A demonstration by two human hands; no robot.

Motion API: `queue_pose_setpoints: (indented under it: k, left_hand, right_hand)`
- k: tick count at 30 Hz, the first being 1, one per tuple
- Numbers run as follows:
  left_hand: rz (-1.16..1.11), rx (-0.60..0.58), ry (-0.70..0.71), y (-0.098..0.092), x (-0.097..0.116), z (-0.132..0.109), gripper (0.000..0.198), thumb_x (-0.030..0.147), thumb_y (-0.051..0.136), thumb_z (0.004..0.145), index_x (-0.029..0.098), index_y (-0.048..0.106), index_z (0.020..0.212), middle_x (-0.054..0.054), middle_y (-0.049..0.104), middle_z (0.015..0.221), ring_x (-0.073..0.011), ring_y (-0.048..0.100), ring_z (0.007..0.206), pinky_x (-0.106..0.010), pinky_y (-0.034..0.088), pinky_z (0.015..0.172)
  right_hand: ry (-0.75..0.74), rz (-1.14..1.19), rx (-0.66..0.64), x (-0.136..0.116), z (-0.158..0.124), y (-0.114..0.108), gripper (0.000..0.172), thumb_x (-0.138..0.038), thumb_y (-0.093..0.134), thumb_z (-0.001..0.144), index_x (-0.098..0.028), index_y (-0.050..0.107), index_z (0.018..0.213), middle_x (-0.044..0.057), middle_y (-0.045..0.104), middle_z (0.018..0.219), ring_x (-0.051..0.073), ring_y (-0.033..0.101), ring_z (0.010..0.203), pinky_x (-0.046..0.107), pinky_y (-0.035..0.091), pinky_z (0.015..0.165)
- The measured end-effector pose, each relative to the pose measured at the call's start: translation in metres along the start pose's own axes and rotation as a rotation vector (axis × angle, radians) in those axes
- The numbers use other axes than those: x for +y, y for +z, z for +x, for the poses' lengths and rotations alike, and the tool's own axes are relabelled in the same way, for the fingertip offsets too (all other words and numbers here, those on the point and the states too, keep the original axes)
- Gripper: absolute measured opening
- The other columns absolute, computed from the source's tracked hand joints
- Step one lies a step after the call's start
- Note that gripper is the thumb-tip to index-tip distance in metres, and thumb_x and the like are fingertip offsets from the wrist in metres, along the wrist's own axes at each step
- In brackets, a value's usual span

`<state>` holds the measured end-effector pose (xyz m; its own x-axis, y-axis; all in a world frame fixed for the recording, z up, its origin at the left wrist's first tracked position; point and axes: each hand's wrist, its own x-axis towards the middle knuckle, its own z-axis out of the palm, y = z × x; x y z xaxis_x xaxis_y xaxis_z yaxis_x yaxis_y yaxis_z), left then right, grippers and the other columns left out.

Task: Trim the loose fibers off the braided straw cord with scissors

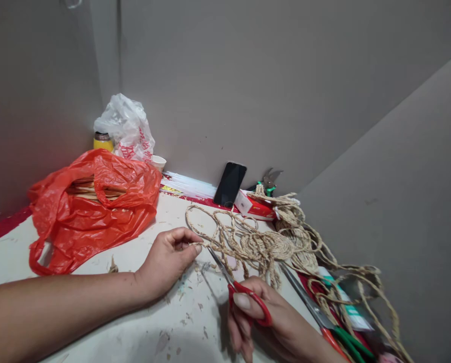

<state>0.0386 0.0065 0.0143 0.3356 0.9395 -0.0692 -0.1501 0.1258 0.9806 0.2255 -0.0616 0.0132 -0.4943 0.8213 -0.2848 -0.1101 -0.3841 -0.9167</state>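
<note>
My left hand (170,262) pinches the end of a braided straw rope (225,237) that loops across the white table (165,333). My right hand (263,317) grips red-handled scissors (240,290), thumb through the handle, with the blades pointing up-left toward the pinched rope end. The rope runs right into a flat coiled spiral (272,245) and a tangle of more braid (304,242).
A red plastic bag (92,212) with flat sticks inside lies at left, behind it a white bag (127,126), a yellow flask (103,141) and a paper cup (157,162). A phone (230,183) leans on the wall by pruning shears (269,180). A second, green-and-red-handled tool (323,317) lies at right.
</note>
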Motion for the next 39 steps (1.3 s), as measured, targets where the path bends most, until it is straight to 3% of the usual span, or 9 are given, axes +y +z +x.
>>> queue_pose_setpoints:
  k: [13,20,24,31,39]
  left_hand:
    - [0.062,0.025,0.023,-0.001,-0.002,-0.001,0.015,0.028,0.067,0.070,0.016,0.065,0.079,0.007,0.046,0.048,-0.0080,0.038,0.048,-0.021,0.029,0.050]
    - [0.117,0.034,0.134,0.000,-0.003,-0.003,0.008,0.023,0.064,0.072,0.016,0.065,0.076,0.002,0.057,0.062,-0.0100,0.047,0.059,-0.021,0.036,0.056]
    - [0.216,0.049,0.224,0.000,-0.002,-0.005,0.007,0.017,0.061,0.073,0.016,0.067,0.076,-0.001,0.064,0.073,-0.0120,0.053,0.067,-0.023,0.041,0.064]
    - [0.260,0.047,0.268,-0.001,-0.002,-0.007,0.008,0.016,0.061,0.073,0.016,0.068,0.075,-0.002,0.065,0.073,-0.0133,0.056,0.069,-0.023,0.042,0.065]
    - [0.277,0.009,0.314,-0.002,-0.005,-0.007,0.008,0.015,0.060,0.075,0.016,0.068,0.076,-0.003,0.065,0.075,-0.0136,0.058,0.072,-0.024,0.043,0.068]
  right_hand:
    - [0.005,0.145,0.014,0.001,0.000,0.005,0.048,-0.048,0.063,0.079,-0.012,0.055,0.047,0.011,0.066,0.050,0.010,0.056,0.034,0.016,0.038,0.035]
    - [0.007,0.313,0.045,0.007,0.001,0.010,0.048,-0.049,0.063,0.078,-0.013,0.054,0.047,0.013,0.066,0.050,0.012,0.057,0.033,0.015,0.035,0.030]
    - [0.005,0.408,0.036,0.008,0.002,0.018,0.048,-0.050,0.063,0.078,-0.014,0.054,0.047,0.009,0.065,0.047,0.012,0.056,0.032,0.015,0.033,0.029]
    - [-0.008,0.605,0.126,0.016,0.003,0.029,0.046,-0.049,0.062,0.079,-0.017,0.048,0.048,0.001,0.059,0.041,0.009,0.048,0.029,0.016,0.030,0.031]
    - [-0.031,0.728,0.052,0.021,0.004,0.033,0.052,-0.058,0.050,0.083,-0.021,0.043,0.046,0.000,0.054,0.041,0.009,0.043,0.031,0.019,0.032,0.035]
